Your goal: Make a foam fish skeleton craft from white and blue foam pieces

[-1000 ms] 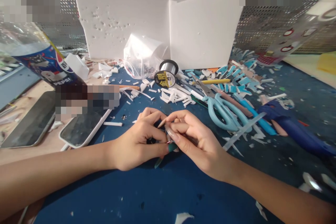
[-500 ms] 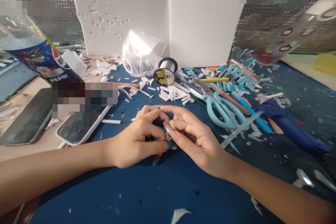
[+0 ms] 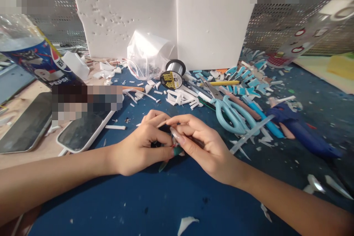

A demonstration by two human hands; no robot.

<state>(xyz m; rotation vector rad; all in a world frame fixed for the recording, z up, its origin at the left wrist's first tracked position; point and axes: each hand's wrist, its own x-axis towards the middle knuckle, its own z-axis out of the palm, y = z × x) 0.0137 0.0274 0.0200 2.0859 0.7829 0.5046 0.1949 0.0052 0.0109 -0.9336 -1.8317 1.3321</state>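
Observation:
My left hand [image 3: 138, 147] and my right hand [image 3: 204, 147] meet over the blue mat [image 3: 171, 199], fingers curled and pinched together. Between the fingertips sits a small teal piece [image 3: 177, 152], partly hidden; a thin pointed sliver [image 3: 163, 165] pokes out below my left thumb. Both hands grip this small piece, and I cannot make out exactly what it is. Light blue scissors [image 3: 235, 116] lie just right of my right hand.
White foam blocks [image 3: 166, 11] stand at the back, with a plastic bag [image 3: 148, 57] and a spool of line [image 3: 173, 75] in front. Two phones [image 3: 80, 132] and a Pepsi bottle [image 3: 41, 62] lie left. A blue glue gun [image 3: 304, 129], pens and foam scraps lie right.
The hands stay pinched together in the same place; the fingers shift slightly around the small piece. The view has drifted a little, so everything sits slightly higher and left.

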